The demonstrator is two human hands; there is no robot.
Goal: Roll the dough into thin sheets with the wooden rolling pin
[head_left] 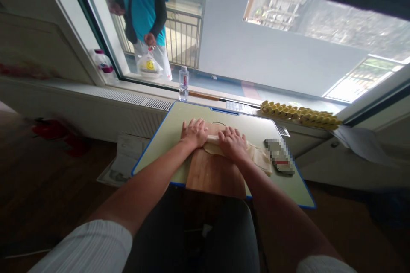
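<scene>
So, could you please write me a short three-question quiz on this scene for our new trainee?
1. True or false: both hands, the left hand and the right hand, press on the pale dough.
2. What lies under the dough: A) wooden board, B) metal tray, C) plate?
3. What stands on the sill behind the table?

Key: 1 true; 2 A; 3 a clear plastic bottle.

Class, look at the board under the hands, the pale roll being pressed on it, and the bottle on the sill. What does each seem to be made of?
Board: likely wood, brown with faint grain, matte. Roll under the left hand and right hand: pale, soft and folding, perhaps dough or cloth; unclear. Bottle: clear plastic, see-through and glossy.
</scene>
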